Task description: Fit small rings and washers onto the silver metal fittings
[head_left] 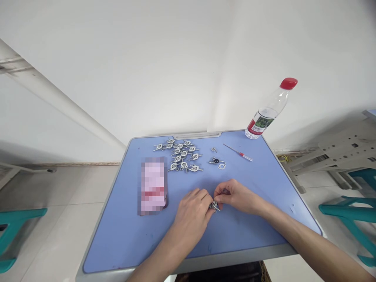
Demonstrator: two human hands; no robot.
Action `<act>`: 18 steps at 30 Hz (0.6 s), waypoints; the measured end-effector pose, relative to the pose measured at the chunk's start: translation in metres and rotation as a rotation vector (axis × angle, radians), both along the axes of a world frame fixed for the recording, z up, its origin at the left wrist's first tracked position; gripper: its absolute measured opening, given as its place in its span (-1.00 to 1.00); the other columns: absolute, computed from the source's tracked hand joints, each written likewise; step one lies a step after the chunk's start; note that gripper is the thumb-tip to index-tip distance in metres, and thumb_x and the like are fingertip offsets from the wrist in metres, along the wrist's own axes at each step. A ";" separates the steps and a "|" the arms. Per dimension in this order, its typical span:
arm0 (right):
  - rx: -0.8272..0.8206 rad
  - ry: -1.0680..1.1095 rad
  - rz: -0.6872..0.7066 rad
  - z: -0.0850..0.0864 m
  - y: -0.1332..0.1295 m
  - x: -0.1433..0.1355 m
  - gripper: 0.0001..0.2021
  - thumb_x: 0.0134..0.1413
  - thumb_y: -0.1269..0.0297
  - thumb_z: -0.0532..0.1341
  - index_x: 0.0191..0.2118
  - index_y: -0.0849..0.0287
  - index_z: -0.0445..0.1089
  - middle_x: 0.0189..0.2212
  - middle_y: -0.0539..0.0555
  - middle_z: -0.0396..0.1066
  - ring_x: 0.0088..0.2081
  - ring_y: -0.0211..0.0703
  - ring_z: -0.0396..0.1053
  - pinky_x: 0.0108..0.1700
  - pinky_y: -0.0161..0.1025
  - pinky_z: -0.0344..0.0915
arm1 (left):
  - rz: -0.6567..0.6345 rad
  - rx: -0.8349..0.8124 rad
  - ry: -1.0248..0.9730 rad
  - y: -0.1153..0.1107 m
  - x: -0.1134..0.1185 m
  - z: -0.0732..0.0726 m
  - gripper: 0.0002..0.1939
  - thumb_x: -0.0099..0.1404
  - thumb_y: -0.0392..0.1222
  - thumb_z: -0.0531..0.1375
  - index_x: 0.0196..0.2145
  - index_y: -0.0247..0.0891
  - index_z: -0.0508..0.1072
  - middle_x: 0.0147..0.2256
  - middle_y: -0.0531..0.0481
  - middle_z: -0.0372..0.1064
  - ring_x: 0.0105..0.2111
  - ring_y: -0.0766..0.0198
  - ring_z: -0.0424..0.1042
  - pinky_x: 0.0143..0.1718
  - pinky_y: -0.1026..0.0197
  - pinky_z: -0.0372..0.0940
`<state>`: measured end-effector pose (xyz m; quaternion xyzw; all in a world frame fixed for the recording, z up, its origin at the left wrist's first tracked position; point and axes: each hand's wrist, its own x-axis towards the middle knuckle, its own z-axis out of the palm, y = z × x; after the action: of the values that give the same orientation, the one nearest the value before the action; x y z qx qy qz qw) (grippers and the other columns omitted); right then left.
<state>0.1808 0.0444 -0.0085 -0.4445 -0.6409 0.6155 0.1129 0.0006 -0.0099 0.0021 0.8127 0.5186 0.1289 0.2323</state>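
Near the middle of the blue table, my left hand point(195, 207) is closed on a small metal assembly point(214, 205) with a flat plate and a pin. My right hand point(235, 195) meets it from the right, thumb and index finger pinched at the assembly's edge. A small dark metal bit shows between the curled fingers of my right hand. Beyond my hands lie a loose flat metal plate point(222, 166), a part with a black round centre point(216, 161) and a small pin point(214, 149). Several similar metal assemblies point(183, 154) form a cluster to the left.
A pixelated pink rectangular object point(153, 186) lies on the table's left side point(117, 235). A screwdriver point(239, 152) with a clear and red handle lies at the back right. Beside it stands a red-capped bottle point(264, 117). Teal stools point(349, 213) flank the table.
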 end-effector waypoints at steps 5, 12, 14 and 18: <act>0.053 -0.028 0.010 0.004 0.000 0.002 -0.90 0.06 0.37 0.15 -0.41 0.20 0.40 -0.55 -0.06 0.42 -0.50 -0.31 0.27 -0.42 -0.35 0.16 | 0.014 -0.007 0.018 0.000 0.001 0.000 -0.94 0.26 -0.32 0.24 -0.33 -0.21 0.41 -0.33 0.08 0.37 -0.29 0.22 0.33 -0.30 0.16 0.17; 0.335 -0.212 0.158 0.033 -0.008 0.022 -0.92 0.05 0.42 0.19 -0.40 0.15 0.43 -0.44 -0.09 0.42 -0.40 -0.31 0.28 -0.35 -0.36 0.14 | 0.025 -0.021 0.056 0.001 0.000 0.003 -0.92 0.27 -0.33 0.21 -0.36 -0.24 0.37 -0.33 0.07 0.35 -0.30 0.22 0.31 -0.30 0.16 0.17; 0.388 -0.257 0.194 0.034 -0.009 0.025 -0.88 0.05 0.46 0.18 -0.39 0.14 0.43 -0.44 -0.08 0.43 -0.39 -0.30 0.30 -0.33 -0.35 0.14 | 0.036 -0.036 0.058 0.001 -0.001 0.004 -0.93 0.27 -0.33 0.21 -0.35 -0.24 0.37 -0.33 0.07 0.35 -0.29 0.21 0.31 -0.28 0.15 0.18; 0.478 -0.318 0.251 0.030 -0.010 0.026 -0.86 0.05 0.51 0.17 -0.39 0.14 0.42 -0.42 -0.07 0.44 -0.38 -0.28 0.32 -0.33 -0.34 0.13 | 0.056 -0.057 0.057 0.003 -0.003 0.006 -0.95 0.29 -0.31 0.20 -0.33 -0.23 0.38 -0.31 0.07 0.35 -0.28 0.21 0.32 -0.27 0.15 0.19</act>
<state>0.2064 0.0344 0.0214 -0.4133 -0.8271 0.3793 0.0356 -0.0022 -0.0066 0.0085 0.7942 0.5512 0.0972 0.2367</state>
